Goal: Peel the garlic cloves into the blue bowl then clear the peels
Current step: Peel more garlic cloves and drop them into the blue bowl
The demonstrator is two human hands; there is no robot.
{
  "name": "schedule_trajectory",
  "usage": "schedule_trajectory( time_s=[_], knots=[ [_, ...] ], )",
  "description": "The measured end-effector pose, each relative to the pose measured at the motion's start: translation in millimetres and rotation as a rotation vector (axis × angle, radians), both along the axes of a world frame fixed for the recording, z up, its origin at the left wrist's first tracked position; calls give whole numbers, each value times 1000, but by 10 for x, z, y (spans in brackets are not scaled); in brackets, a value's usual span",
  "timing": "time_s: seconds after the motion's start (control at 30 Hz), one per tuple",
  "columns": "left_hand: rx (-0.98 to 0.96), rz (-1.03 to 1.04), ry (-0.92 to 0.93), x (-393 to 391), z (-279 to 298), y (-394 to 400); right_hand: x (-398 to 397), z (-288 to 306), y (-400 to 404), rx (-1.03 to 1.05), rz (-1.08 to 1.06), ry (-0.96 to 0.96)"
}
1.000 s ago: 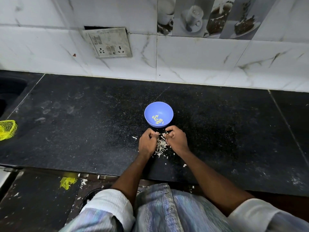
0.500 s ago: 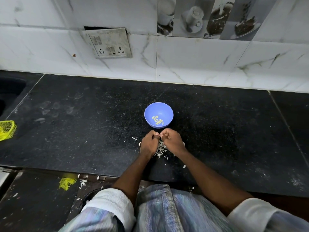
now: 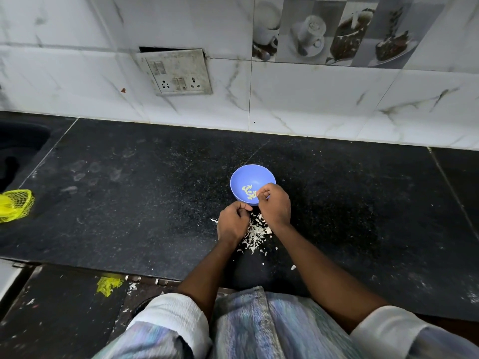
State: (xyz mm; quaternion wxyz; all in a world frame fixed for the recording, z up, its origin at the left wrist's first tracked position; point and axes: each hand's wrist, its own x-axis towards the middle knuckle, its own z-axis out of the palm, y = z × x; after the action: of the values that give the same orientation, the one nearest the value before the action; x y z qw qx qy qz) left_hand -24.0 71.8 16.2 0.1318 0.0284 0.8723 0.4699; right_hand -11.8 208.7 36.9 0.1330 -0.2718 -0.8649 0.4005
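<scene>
While hands curl, round blue bowl (image 3: 239, 177), papery peels (image 3: 255, 233), speckled counter (image 3: 129, 203)

The right hand (image 3: 274, 203) covers the near rim of the blue bowl (image 3: 243, 177), and whatever its curled fingertips pinch is too small to make out. The left hand (image 3: 232, 223) curls inward (its contents hidden). The yellow mesh bag (image 3: 16, 204) and the dark sink (image 3: 18, 149) are cut off at the left edge.

The blue bowl (image 3: 241, 177) looks smooth plastic; the black counter (image 3: 145, 203) is speckled, dusty stone; wall tiles (image 3: 311, 99) glossy.
</scene>
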Motion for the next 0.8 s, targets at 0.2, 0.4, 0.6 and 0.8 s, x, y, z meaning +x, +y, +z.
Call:
schedule_trajectory(
  time_s=[0.2,0.4,0.6,0.8],
  knots=[
    [88,3,-6,-105,-118,-114,-42,-26,10,-97,-129,129],
    [155,170,67,-199,-229,-415,-28,-14,-255,48,65,161],
    [57,303,76,-228,-327,-735,23,-175,-583,169,299,4],
    [-183,154,92,-211,-473,-928,19,-365,-835,145,469,-245]
  ],
)
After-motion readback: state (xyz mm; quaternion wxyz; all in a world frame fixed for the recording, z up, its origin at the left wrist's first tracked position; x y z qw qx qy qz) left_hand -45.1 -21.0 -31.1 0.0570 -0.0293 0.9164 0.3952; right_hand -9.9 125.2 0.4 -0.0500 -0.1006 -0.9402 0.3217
